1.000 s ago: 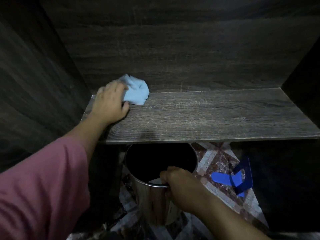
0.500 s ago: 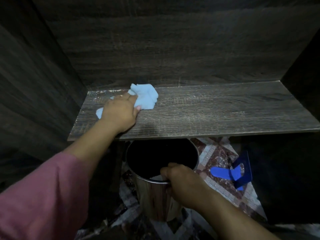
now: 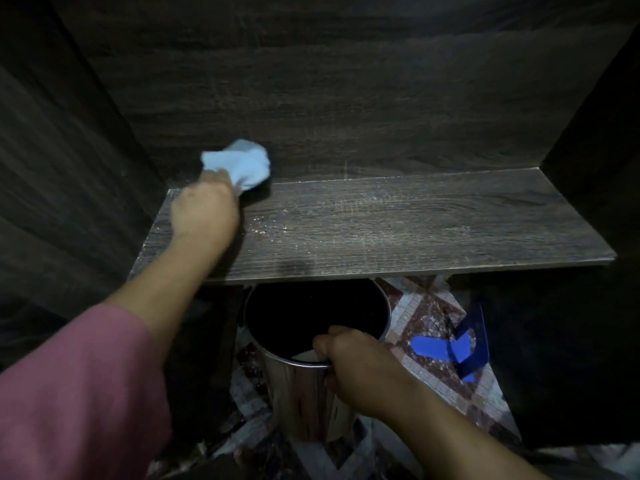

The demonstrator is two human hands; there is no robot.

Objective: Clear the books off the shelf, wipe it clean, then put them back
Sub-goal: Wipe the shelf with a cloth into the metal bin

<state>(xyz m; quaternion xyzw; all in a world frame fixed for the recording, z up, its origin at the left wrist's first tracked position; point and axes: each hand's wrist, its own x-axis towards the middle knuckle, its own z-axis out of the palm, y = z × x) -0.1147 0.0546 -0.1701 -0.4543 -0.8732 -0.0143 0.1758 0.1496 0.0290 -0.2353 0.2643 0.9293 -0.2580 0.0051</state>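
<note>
My left hand (image 3: 204, 213) is at the middle left of the frame, its fingers closed around the crumpled blue cloth (image 3: 242, 162). The cloth is pressed into the back corner, where the shelf (image 3: 398, 223) meets the rear wall. The hand is blurred, so I cannot tell each finger.

The shelf runs long from left to right across the frame. Nearly all of its board lies to the right of the cloth, with pale crumbs (image 3: 270, 230) just beside my hand. I judge the next stroke must go along this axis or toward the front edge.

Under that edge, at the lower centre, my right hand (image 3: 360, 368) grips the rim of the metal bin (image 3: 304, 400). I see no books.
</note>
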